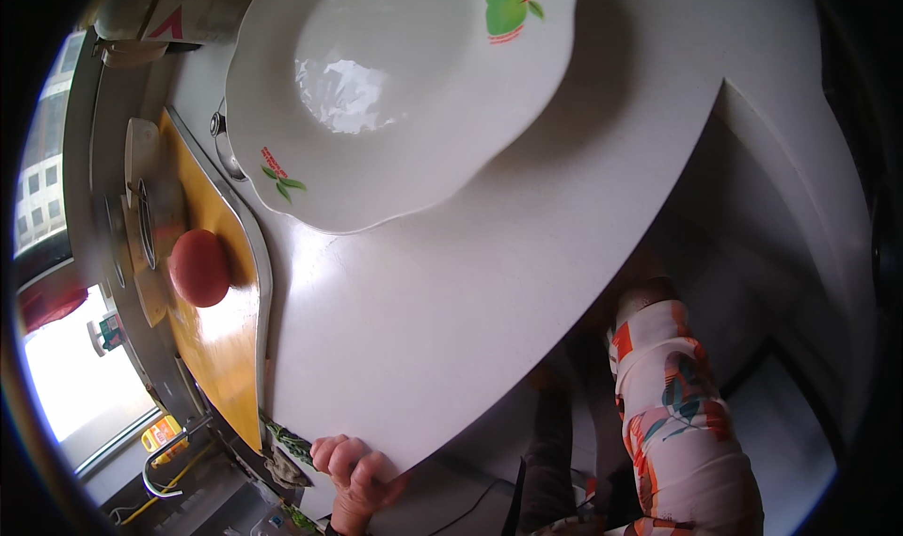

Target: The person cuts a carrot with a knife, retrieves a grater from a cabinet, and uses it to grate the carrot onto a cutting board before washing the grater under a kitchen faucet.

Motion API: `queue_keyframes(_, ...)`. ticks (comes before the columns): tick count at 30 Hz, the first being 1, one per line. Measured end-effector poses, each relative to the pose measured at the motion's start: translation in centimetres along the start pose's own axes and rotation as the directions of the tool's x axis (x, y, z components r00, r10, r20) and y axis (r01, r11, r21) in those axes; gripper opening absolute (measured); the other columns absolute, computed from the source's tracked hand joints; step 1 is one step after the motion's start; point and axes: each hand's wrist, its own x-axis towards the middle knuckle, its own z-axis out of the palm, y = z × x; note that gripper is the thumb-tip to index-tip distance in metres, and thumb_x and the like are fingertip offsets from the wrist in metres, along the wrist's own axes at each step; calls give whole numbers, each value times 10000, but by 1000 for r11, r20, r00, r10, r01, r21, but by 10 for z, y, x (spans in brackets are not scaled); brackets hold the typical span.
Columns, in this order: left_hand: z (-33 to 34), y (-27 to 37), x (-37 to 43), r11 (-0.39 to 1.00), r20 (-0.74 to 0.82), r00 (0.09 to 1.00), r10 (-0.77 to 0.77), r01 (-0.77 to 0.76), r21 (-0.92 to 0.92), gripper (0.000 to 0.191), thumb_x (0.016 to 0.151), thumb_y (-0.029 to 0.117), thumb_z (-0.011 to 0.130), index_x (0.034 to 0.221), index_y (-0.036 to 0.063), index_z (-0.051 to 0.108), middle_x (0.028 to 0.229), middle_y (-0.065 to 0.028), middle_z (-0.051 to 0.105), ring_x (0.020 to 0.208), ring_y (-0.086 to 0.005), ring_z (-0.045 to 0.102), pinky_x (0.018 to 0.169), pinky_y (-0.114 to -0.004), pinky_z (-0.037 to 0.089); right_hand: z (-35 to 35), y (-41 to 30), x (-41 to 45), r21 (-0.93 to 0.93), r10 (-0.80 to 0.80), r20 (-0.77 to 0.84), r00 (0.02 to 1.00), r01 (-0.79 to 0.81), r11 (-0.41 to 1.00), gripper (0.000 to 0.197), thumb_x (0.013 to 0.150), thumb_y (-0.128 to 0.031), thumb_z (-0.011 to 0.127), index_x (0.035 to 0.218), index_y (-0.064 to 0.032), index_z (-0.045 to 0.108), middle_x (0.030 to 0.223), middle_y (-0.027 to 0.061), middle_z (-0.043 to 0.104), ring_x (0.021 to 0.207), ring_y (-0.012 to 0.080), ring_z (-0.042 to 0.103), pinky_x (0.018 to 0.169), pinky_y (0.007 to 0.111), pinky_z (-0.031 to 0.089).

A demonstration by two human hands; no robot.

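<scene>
My left hand [350, 474] holds the corner of the white countertop [423, 317], its fingers bent over the top. Right beside its fingertips lie dark green leafy vegetables [286, 439]. My right arm, in a floral sleeve [670, 395], reaches below the counter's front edge. Only the wrist and a shaded part of my right hand [642, 275] show there; the fingers are hidden in the dark. A large white scalloped dish [423, 176] with a green fruit print fills the upper middle, away from both hands.
A reddish, egg-shaped object [200, 268] sits on a yellow board [233, 367] with a metal rim. Behind the dish stands a printed box [201, 7]. A curved faucet [152, 476] and a yellow bottle [164, 437] are at lower left, by the window [85, 374].
</scene>
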Motion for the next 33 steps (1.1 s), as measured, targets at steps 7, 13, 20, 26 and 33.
queue_keyframes(7, 11, -16, -1, 999, -7, 1000, -31, 31, 16, 607, 696, 442, 712, 1137, 115, 455, 1201, -153, 413, 1104, -375, 371, 924, -560, 327, -17, -4, -20, 35, -29, 16, 999, 28, 999, 367, 898, -142, 555, 1241, -16, 519, 1088, 197, 621, 995, 320, 600, 899, 407, 477)
queue_keyframes(13, 17, -7, 6, 1000, -79, 997, -6, 5, -13, 617, 738, 452, 696, 1194, 103, 469, 1232, -170, 446, 1131, -389, 406, 941, -560, 338, -56, 1, -63, 126, -42, 27, 999, 38, 991, 385, 896, -126, 562, 1262, -18, 506, 1101, 194, 617, 1017, 312, 593, 920, 398, 469)
queue_keyframes(20, 11, 3, 23, 998, -149, 988, -39, 30, -64, 550, 687, 373, 745, 1126, 98, 560, 1200, -123, 507, 1109, -350, 462, 928, -512, 370, -152, 7, -153, 324, -24, 110, 994, -13, 946, 376, 891, -84, 571, 1254, -17, 495, 1046, 171, 627, 933, 274, 617, 846, 368, 505)
queue_keyframes(26, 6, 12, 27, 986, -129, 988, -90, 71, -148, 626, 693, 381, 751, 1197, 83, 530, 1277, -129, 483, 1202, -371, 418, 1010, -523, 303, -269, 3, -242, 562, 240, 425, 873, -462, 686, 258, 930, -124, 575, 1136, 6, 490, 780, 68, 601, 558, 109, 596, 440, 251, 506)
queue_keyframes(33, 17, 121, -33, 809, -308, 878, -367, 138, -572, 635, 776, 304, 707, 1312, 50, 481, 1371, -147, 429, 1263, -322, 400, 1030, -427, 350, -407, -49, -305, 537, 105, 612, 784, -509, 672, 184, 947, -128, 517, 1078, 0, 500, 876, 77, 584, 567, 117, 601, 452, 255, 513)
